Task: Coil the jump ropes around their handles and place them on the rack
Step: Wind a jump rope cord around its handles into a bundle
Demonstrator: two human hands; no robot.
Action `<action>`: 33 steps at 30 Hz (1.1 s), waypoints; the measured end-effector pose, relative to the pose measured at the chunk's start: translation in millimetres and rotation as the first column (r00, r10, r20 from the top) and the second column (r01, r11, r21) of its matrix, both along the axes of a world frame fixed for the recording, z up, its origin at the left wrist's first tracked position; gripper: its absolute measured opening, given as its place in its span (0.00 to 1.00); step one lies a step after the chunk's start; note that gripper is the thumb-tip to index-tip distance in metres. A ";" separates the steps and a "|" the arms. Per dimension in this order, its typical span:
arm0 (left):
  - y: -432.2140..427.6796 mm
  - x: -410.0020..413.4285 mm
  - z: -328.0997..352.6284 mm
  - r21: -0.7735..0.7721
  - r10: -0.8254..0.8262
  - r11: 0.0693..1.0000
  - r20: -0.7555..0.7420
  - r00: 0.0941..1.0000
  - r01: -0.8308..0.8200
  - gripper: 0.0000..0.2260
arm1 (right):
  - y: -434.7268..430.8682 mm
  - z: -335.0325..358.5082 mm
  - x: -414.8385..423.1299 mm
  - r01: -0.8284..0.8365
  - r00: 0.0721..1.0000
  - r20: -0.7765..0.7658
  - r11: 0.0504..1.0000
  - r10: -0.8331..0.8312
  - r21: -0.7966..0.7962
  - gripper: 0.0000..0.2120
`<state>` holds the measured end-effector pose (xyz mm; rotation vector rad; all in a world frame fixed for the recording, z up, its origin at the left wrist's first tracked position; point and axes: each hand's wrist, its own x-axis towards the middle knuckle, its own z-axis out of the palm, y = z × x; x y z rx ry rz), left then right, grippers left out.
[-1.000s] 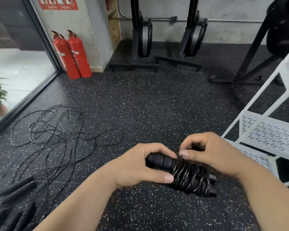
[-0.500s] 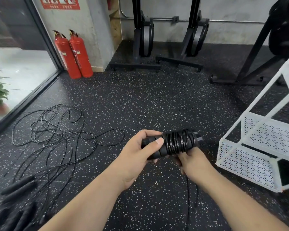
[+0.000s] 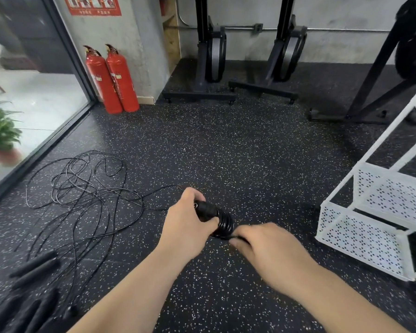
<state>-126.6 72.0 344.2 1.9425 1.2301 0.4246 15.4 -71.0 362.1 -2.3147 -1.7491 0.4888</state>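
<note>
I log left hand [image 3: 185,229] gripping the coiled jump rope [image 3: 223,222] above mid-floor [image 3: 250,152], right hand [image 3: 271,251] pinching its cord, rack [image 3: 346,239] near right, loose ropes [image 3: 91,200] by the left edge.

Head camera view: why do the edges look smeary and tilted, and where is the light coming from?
In the head view, the wide-angle lens makes the door frame and white rack lean outward; the loose handles at bottom left and the right hand are blurred; daylight washes out the pavement outside.
</note>
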 end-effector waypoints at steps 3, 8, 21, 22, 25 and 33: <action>-2.2 -0.4 4.2 0.021 -0.150 0.988 -0.050 0.987 0.152 0.17 | -0.6 11.3 19.8 0.045 0.999 -0.014 0.999 -0.045 -0.021 0.12; -5.8 1.6 1.4 0.019 -0.357 0.933 -0.076 0.931 0.360 0.16 | -4.8 12.9 43.6 0.053 0.999 -0.001 0.999 -0.053 0.001 0.16; -4.9 -2.1 18.6 -0.317 -0.431 0.745 0.441 0.787 0.586 0.10 | -10.7 32.7 65.9 0.097 0.948 -0.308 0.994 -0.075 0.057 0.24; -5.3 -2.3 18.5 -0.344 -0.403 0.722 0.497 0.768 0.601 0.10 | -10.0 33.9 65.8 0.107 0.933 -0.353 0.991 -0.072 0.081 0.24; -10.0 -0.8 18.7 -0.460 -0.211 0.606 0.695 0.688 0.650 0.11 | -7.7 42.7 58.4 0.175 0.835 -0.546 0.975 -0.074 0.136 0.24; -19.8 16.6 5.5 -0.571 0.227 0.652 0.775 0.590 0.499 0.12 | 5.8 1.3 0.6 0.529 0.345 -0.850 0.830 -0.399 -0.174 0.18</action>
